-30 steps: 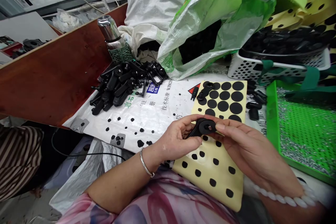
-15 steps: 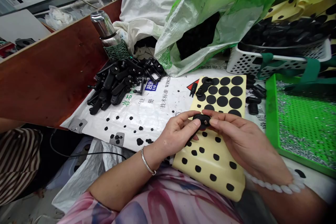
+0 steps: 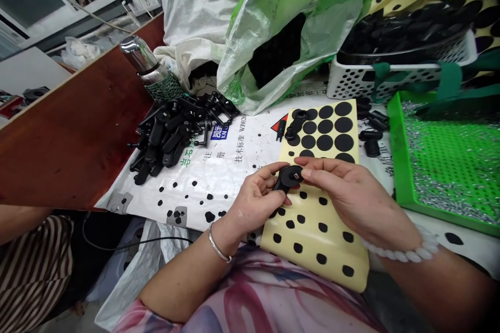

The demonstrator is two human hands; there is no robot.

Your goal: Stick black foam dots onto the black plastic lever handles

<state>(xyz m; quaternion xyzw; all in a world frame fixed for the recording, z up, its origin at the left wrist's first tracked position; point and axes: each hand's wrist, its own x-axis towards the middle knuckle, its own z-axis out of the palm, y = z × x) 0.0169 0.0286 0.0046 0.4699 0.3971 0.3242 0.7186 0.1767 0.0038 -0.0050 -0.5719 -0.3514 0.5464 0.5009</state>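
My left hand [image 3: 260, 196] pinches a small black plastic part [image 3: 287, 177] with a round head, held just above a yellow sheet [image 3: 320, 218] of black round stickers. My right hand [image 3: 347, 192] meets it from the right, thumb and forefinger closed on the part's round head. Another black part [image 3: 295, 124] lies on the sheet's far left corner, beside the large black discs [image 3: 330, 132].
A pile of black plastic parts [image 3: 175, 127] lies at the left on a white printed sack [image 3: 219, 166]. A metal flask [image 3: 146, 67], a green bag [image 3: 289, 31], a white basket [image 3: 394, 70] of black parts and a green tray [image 3: 445, 161] of small metal pieces surround it. A wooden board [image 3: 74, 130] runs along the left.
The view has shifted, so everything sits further left and lower. Both hands stay on the black part; the right fingers have moved onto its round head.
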